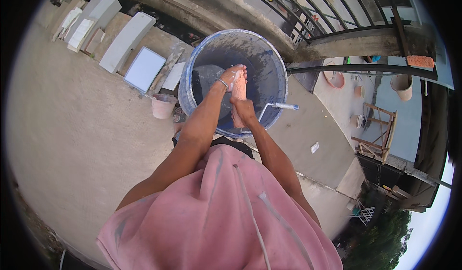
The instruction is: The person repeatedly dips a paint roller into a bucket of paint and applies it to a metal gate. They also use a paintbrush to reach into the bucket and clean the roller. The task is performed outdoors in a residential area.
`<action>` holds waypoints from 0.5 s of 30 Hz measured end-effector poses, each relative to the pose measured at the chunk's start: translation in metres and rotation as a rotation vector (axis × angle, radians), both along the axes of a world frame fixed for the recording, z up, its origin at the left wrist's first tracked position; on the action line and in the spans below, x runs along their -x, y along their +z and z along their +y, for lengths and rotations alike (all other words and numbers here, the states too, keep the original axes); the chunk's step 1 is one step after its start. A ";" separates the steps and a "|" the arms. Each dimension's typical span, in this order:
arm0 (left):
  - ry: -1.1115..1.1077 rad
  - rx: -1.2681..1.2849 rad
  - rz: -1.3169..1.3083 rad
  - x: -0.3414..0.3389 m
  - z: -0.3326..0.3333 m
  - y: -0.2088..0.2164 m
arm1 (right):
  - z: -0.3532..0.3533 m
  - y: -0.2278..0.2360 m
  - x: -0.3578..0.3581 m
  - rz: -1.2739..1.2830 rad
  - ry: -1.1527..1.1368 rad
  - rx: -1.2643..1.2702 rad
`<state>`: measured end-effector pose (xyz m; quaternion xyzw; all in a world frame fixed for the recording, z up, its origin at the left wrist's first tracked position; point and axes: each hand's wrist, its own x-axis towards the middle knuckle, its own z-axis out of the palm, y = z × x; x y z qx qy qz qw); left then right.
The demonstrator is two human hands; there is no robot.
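Both my hands are over a large paint-smeared blue barrel [281, 67] with dark liquid inside. They grip an upright-looking, fuzzy orange paint roller [239, 91]. My left hand [234, 79], spattered with white and wearing a bracelet, wraps the roller's far end. Closer to me, my right hand [243, 110] is closed around its lower part. A bent wire frame runs from near the roller's lower end to a white handle [285, 106] with blue smears, which reaches out over the barrel's right rim.
Left of the barrel stand a pinkish-white bucket [163, 105], a white panel [145, 69] and pale slabs [127, 41]. Black railings [332, 10] cross the upper right; an orange roller [420, 61] lies there. A wooden trestle [382, 132] and buckets [402, 86] stand right.
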<state>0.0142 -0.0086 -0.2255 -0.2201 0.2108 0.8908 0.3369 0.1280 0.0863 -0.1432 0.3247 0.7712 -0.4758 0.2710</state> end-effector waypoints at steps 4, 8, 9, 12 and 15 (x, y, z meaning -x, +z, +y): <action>0.106 0.481 0.045 -0.003 0.011 -0.007 | -0.011 -0.003 -0.004 0.052 0.250 -0.535; 0.059 0.489 -0.017 -0.008 0.008 0.028 | 0.001 0.028 0.004 -0.009 0.397 -0.560; 0.043 0.404 -0.028 -0.005 0.002 0.037 | 0.009 0.039 0.005 0.045 0.433 -0.480; 0.027 0.047 0.086 0.010 -0.016 0.054 | 0.022 0.077 0.014 0.117 0.384 -0.075; 0.051 -0.343 0.207 0.028 -0.013 0.081 | 0.033 0.088 0.020 -0.024 0.060 0.607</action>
